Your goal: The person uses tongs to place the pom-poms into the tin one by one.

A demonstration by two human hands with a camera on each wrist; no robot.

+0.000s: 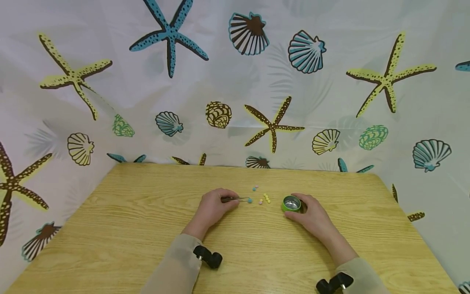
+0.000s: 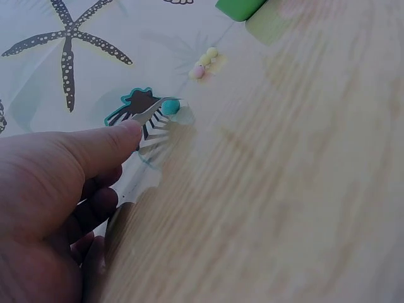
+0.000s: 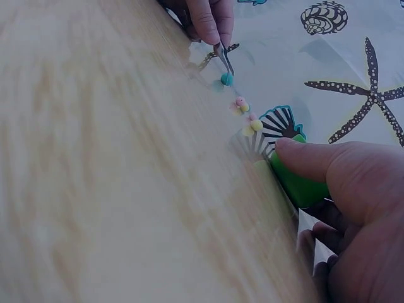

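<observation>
My left hand (image 1: pixel 214 206) pinches a pair of metal tweezers (image 1: pixel 235 199) between thumb and fingers. At the tweezers' tips is a small blue ball (image 2: pixel 171 106); I cannot tell whether it is off the table. To the right, my right hand (image 1: pixel 312 214) holds a small round green tin (image 1: pixel 285 208) by its side, thumb in front. The tin stands upright with its shiny inside facing up. Between the hands lie several tiny yellow balls (image 1: pixel 267 199) and a pink ball (image 2: pixel 199 72). Slightly farther back sit another blue ball (image 1: pixel 254 189) and a pink one (image 1: pixel 257 186).
The hands work over a glossy wooden table (image 1: pixel 242 253). A pale cloth (image 1: pixel 216 81) printed with starfish and shells hangs behind the table and along both sides. Each sleeve carries a black wrist mount (image 1: pixel 208 257).
</observation>
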